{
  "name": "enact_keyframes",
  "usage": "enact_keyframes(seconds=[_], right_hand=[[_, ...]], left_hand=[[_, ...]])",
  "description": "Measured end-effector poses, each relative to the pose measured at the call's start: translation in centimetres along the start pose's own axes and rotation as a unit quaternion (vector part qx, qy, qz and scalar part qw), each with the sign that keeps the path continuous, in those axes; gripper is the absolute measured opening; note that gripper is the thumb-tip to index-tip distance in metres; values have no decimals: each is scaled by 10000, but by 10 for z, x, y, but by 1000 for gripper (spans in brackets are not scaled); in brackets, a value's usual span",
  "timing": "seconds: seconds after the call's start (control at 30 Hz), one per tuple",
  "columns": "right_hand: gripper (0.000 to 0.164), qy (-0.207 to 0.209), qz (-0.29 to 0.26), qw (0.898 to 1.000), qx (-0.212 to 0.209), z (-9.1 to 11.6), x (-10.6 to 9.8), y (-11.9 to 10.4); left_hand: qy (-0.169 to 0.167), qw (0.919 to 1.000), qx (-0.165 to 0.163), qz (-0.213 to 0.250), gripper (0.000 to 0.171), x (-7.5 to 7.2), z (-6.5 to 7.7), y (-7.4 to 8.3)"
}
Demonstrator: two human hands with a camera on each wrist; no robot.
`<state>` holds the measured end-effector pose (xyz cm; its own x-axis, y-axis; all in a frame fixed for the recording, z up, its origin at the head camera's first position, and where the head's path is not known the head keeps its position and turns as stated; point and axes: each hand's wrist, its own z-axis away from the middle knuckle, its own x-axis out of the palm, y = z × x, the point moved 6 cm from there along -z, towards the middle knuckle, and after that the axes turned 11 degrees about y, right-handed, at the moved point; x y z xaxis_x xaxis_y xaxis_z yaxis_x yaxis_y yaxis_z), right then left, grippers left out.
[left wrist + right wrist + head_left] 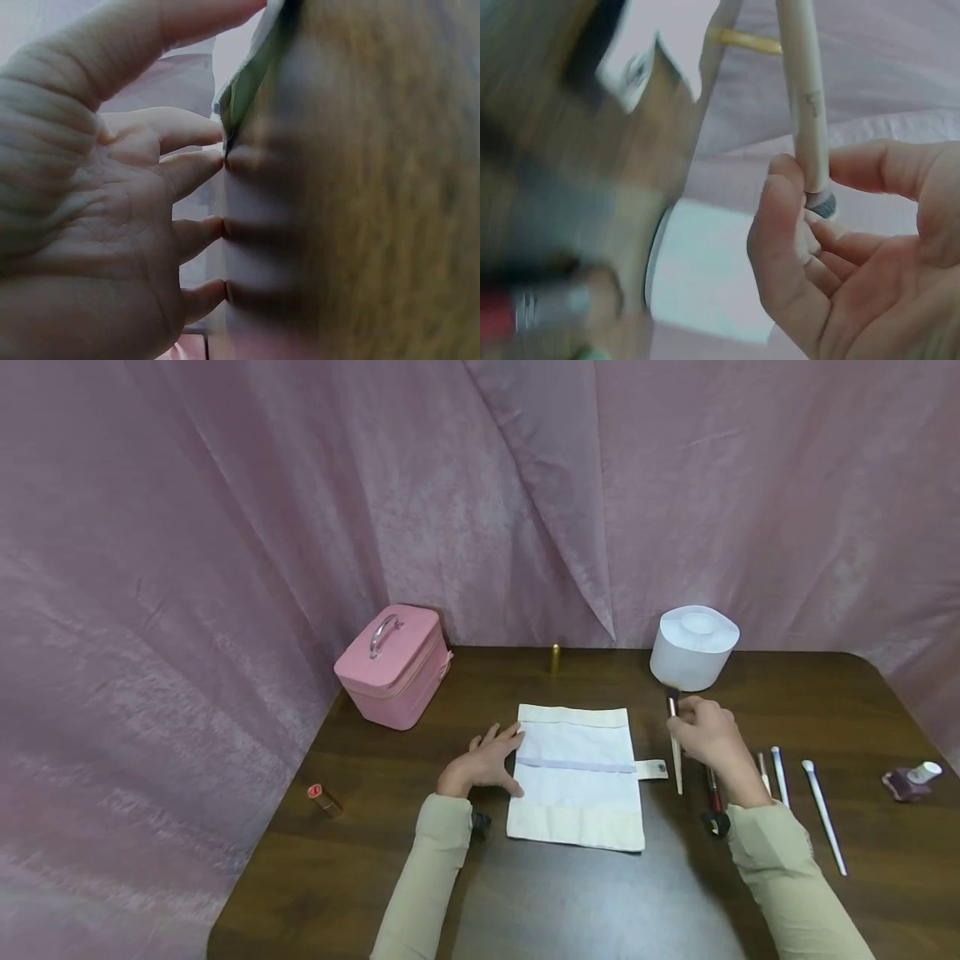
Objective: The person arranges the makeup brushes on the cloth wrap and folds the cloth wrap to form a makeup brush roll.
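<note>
A white fabric brush roll (pixel 573 789) lies unfolded on the table, its strap with a snap pointing right. My left hand (pixel 491 762) rests at the roll's left edge, fingers spread and fingertips down; the left wrist view shows the edge slightly raised by the thumb. Over the table right of the strap, my right hand (pixel 708 735) pinches a makeup brush (pixel 804 90) with a pale handle, between thumb and fingers. Its dark bristles point away from me in the head view. Beside that hand lie a red-handled brush (pixel 713 789) and another brush (pixel 763 772), both partly hidden.
Two white-handled brushes, one slim (pixel 780 777) and one longer (pixel 825 818), lie to the right. Farther right is a nail polish bottle (pixel 909 781). A white round container (pixel 692 652), gold tube (pixel 555 658) and pink case (pixel 393 668) stand behind; a lipstick tube (pixel 324 799) is at left.
</note>
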<state>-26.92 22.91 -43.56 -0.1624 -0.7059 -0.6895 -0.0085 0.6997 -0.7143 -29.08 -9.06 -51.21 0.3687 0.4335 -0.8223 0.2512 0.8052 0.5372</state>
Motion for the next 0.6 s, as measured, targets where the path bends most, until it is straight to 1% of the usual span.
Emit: enact_keyframes(seconds=[0.1,0.2,0.33,0.43,0.6], right_hand=[[48,26,-655,9977,179,-4,4,-5],[45,96,-1146,9928,324,-6,7,-11],[37,229,-1669,9851,348,-9,9,-20],[34,293,-2072,9772,346,-13,12,-27],[39,420,-2444,9674,516,-18,18,-33]], left_hand=[[-5,10000,-29,-16,105,-1,0,0],[-7,10000,-19,-16,104,0,0,1],[-1,10000,11,9,104,0,-1,0],[44,10000,-13,23,104,0,-2,-1],[50,10000,-12,-58,105,1,-3,0]])
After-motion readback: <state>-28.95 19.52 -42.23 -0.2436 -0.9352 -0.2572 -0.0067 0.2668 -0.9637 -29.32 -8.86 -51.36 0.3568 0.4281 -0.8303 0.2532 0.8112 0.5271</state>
